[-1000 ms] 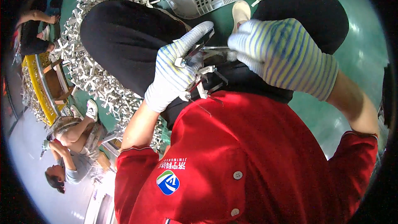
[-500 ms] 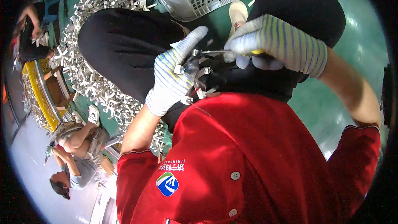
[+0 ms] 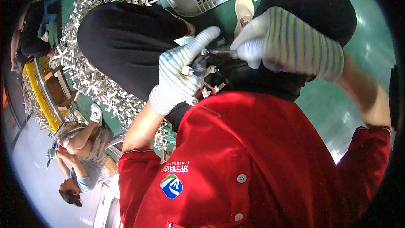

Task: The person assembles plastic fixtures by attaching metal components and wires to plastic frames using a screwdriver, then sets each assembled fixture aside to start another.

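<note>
My left hand (image 3: 179,74), in a white glove with blue and yellow stripes, is closed round a small dark-centred part with white end blocks (image 3: 209,70). A thin red piece shows at its lower side, and my thumb stretches out above it. My right hand (image 3: 291,42), in a matching glove, is closed on a screwdriver (image 3: 222,52); its handle is hidden in my fingers. The thin metal shaft reaches left to the part, with its tip at the part's upper end. Blur hides the exact contact. Both hands are above my lap (image 3: 253,78).
A heap of white branched pieces (image 3: 90,69) lies on the green floor to the left. Ahead stands a pale slotted plastic basket (image 3: 198,0). At the far left are a yellow crate (image 3: 40,97) and a seated person (image 3: 80,160); another person is behind.
My right hand has moved slightly right and up, and is blurred. The screwdriver's yellow handle, seen before, is now covered. My left hand keeps its hold and has barely shifted.
</note>
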The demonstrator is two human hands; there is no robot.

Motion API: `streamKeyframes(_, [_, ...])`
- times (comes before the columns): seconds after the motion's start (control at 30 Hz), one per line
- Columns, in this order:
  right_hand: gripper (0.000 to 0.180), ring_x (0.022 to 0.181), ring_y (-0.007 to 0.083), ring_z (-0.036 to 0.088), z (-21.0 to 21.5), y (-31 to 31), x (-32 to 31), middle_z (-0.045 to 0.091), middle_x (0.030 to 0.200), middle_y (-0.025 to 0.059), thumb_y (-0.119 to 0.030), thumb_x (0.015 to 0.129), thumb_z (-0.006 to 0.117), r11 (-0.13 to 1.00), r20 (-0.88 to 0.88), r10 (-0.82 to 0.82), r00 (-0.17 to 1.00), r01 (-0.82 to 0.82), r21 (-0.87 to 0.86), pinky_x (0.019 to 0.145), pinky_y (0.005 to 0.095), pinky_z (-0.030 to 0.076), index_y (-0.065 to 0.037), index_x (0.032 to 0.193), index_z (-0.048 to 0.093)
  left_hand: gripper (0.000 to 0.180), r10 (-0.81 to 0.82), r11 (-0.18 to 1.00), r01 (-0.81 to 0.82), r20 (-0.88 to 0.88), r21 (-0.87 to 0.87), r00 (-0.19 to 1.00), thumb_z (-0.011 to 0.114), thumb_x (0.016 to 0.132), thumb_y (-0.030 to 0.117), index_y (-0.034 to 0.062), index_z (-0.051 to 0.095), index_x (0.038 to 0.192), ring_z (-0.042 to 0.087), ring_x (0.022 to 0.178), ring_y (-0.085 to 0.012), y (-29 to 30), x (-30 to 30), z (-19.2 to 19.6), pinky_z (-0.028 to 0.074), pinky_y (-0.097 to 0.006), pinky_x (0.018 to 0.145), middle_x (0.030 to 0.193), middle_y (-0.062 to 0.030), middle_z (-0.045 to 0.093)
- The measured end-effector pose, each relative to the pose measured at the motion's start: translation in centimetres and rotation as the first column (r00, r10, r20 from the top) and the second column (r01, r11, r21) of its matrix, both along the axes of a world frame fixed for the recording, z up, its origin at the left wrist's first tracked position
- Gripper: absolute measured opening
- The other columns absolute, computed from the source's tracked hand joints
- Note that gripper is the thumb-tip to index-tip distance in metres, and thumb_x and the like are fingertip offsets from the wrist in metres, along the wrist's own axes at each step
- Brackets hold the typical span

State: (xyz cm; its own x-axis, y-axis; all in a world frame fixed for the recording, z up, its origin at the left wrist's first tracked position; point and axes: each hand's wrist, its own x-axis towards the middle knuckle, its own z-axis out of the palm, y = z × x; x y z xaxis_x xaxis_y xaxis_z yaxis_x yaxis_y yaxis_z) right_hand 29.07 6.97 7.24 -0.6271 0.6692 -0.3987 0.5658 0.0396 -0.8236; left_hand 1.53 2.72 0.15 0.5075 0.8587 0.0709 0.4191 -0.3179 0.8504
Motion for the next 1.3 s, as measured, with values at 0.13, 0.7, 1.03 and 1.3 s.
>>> streamKeyframes(0.13, [0.034, 0.05, 0.0047, 0.05, 0.3, 0.0, -0.8, 0.068, 0.082, 0.0027, -0.031, 0.1, 0.07, 0.615, 0.114, -0.355, 0.928, 0.324, -0.719, 0.041, 0.0184, 0.034, -0.002, 0.118, 0.075, 0.063, 0.062, 0.997, -0.065, 0.074, 0.042, 0.995, 0.059, 0.082, 0.001, 0.0085, 0.066, 0.144, 0.076, 0.087, -0.0363, -0.1, -0.2, -0.8, 0.059, -0.038, 0.078, 0.106, -0.022, 0.077])
streamKeyframes(0.7, [0.03, 0.055, 0.0023, 0.039, -2.2, -1.0, -2.3, 0.052, 0.078, -0.0032, -0.029, 0.105, 0.064, 0.782, -0.349, -0.607, 0.714, 0.458, -0.422, 0.048, 0.0187, 0.029, -0.005, 0.123, 0.07, 0.056, 0.627, 0.608, -0.014, 0.47, -0.794, 0.622, 0.066, 0.099, 0.017, -0.0104, 0.054, 0.146, 0.067, 0.077, -0.0157, -0.1, -5.5, 6.3, 0.052, -0.027, 0.067, 0.09, -0.0123, 0.073])
streamKeyframes(1.03, [0.027, 0.052, 0.0031, 0.04, -2.8, -2.6, -3.4, 0.055, 0.083, -0.0039, -0.031, 0.109, 0.063, 0.501, -0.166, -0.829, 0.534, 0.578, -0.643, 0.044, 0.0186, 0.032, -0.007, 0.121, 0.068, 0.032, 0.763, 0.209, -0.643, 0.534, -0.737, -0.364, 0.072, 0.098, 0.017, 0.006, 0.064, 0.127, 0.068, 0.084, -0.0235, -6.7, -28.2, -1.4, 0.062, -0.034, 0.072, 0.112, -0.0117, 0.072])
streamKeyframes(1.3, [0.045, 0.053, 0.0024, 0.041, -3.8, -1.8, -3.0, 0.06, 0.083, -0.0022, -0.038, 0.103, 0.07, 0.456, -0.142, -0.846, 0.513, 0.562, -0.69, 0.044, 0.0189, 0.03, -0.004, 0.132, 0.065, 0.009, 0.845, -0.123, -0.586, 0.225, -0.801, -0.485, 0.071, 0.095, 0.015, 0.0085, 0.068, 0.1, 0.068, 0.078, -0.0225, -18.7, -40.2, -16.1, 0.06, -0.035, 0.075, 0.084, -0.0052, 0.07])
